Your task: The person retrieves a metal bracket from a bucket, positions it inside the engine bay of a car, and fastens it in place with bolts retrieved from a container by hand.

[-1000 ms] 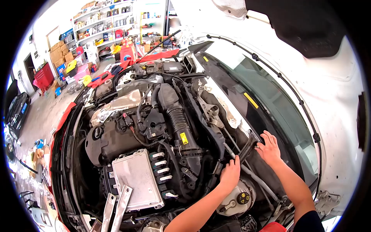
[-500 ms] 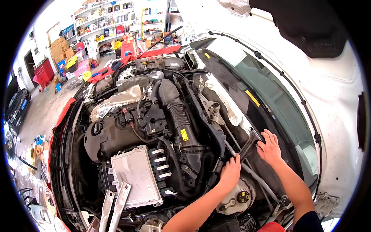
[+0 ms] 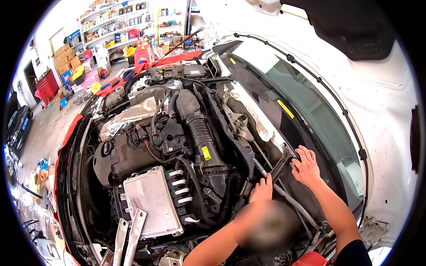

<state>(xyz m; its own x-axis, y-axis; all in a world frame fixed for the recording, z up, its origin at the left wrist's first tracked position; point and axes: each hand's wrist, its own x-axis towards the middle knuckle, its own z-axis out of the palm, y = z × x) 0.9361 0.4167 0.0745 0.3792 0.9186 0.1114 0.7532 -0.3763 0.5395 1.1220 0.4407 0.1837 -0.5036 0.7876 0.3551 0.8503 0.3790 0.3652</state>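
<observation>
Over the rear of an open engine bay, my left hand (image 3: 261, 190) has its fingers closed at the lower end of a dark elongated part (image 3: 280, 166). A round blur covers the wrist and what lies below it. My right hand (image 3: 306, 166) is at the upper end of that part, beside the windshield base, its fingers bent and spread apart. Under the part runs a grey metal brace bar (image 3: 290, 199). To the left are the ribbed intake hose (image 3: 200, 133) and a silver control module (image 3: 152, 201).
Two metal brackets (image 3: 135, 232) stick up at the bottom, over the module's edge. The raised white hood (image 3: 381, 133) is at the right. Red covers (image 3: 186, 56) lie along the far fender. Shelves (image 3: 113, 26) and a red tool cabinet (image 3: 47, 86) stand behind.
The view has shifted slightly, so the engine bay sits a little farther left. A blur now covers my left wrist and the round reservoir area. Both hands stay at the dark part.
</observation>
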